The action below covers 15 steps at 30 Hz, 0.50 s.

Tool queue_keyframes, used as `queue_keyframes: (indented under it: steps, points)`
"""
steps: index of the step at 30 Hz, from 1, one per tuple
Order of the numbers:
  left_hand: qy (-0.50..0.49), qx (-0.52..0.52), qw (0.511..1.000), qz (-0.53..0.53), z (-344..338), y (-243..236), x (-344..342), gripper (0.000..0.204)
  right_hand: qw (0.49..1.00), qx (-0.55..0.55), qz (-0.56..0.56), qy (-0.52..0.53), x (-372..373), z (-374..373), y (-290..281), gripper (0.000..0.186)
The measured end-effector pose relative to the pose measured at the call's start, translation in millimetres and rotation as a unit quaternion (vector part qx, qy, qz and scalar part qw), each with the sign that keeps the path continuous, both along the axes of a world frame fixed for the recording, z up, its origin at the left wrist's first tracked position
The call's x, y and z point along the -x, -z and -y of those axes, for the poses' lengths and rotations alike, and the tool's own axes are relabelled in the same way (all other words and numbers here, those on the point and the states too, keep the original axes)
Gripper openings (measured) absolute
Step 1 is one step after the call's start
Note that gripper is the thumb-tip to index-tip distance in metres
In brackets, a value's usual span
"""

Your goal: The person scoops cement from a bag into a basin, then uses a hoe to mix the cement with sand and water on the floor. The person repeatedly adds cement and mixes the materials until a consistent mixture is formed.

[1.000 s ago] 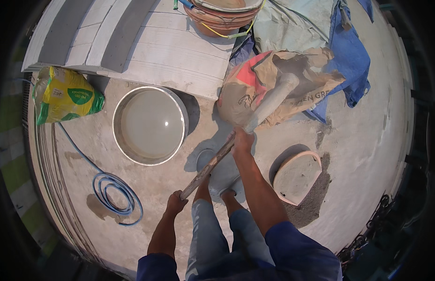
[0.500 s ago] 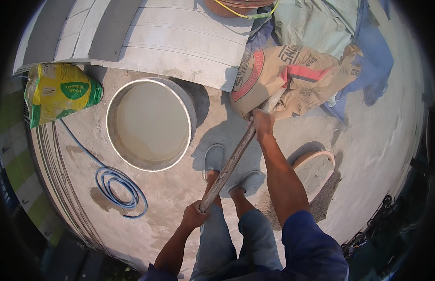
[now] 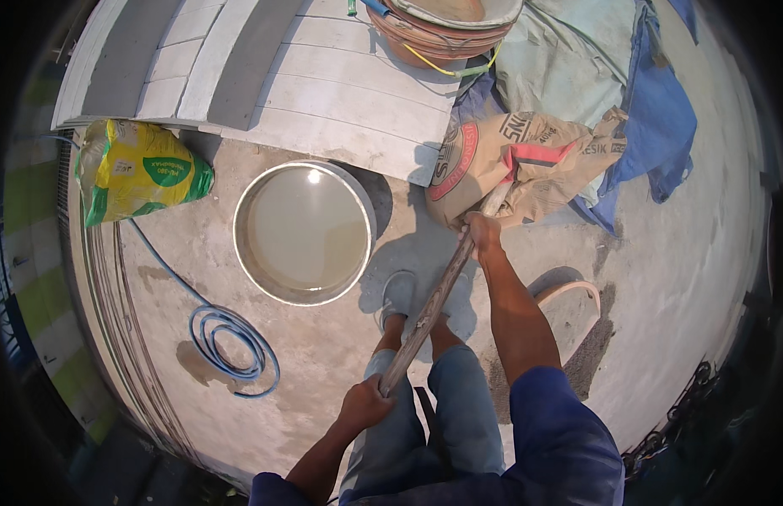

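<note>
My left hand [image 3: 366,403] is closed around the lower part of a long wooden handle [image 3: 428,310]. Farther up, my right hand [image 3: 482,233] grips the same handle beside a crumpled brown paper sack [image 3: 455,190]. The far end of the tool disappears into the sack's opening, so its head is hidden. Left of my right hand stands a wide metal tub [image 3: 303,236] of cloudy water. A shallow pale-rimmed container [image 3: 587,291] with grey material lies to the right, partly behind my right arm.
A yellow-green bag [image 3: 138,156] lies at left above a coiled blue hose [image 3: 223,346] on concrete. Pale stepped slabs [image 3: 349,118] run along the back, with stacked orange buckets [image 3: 434,38]. Blue and pale tarps [image 3: 661,126] lie behind the sack. A dark chain-like border [image 3: 661,430] edges the lower right.
The tool's far end, seen lying over the torn sack earlier, has gone inside it, and the sack's paper now covers it. My hands and the handle have shifted right, my left hand also downward.
</note>
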<state>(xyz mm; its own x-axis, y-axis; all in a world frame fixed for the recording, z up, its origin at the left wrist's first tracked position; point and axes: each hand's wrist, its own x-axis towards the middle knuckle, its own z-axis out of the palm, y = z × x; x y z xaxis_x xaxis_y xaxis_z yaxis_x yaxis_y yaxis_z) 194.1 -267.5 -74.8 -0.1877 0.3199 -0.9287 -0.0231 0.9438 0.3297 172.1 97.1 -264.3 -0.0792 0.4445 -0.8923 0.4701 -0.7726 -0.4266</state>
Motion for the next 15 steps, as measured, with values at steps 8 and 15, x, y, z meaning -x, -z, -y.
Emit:
queue_keyframes:
  steps: [8,15]
  points:
    - [-0.025,0.017,0.999,0.021,-12,-67,13,0.051,0.998,0.000,0.032,-0.049,1,5,-4,0.017]
    - [-0.042,0.062,0.997,0.037,-15,-92,-2,0.051,0.998,0.020,0.045,-0.043,4,13,-14,0.023]
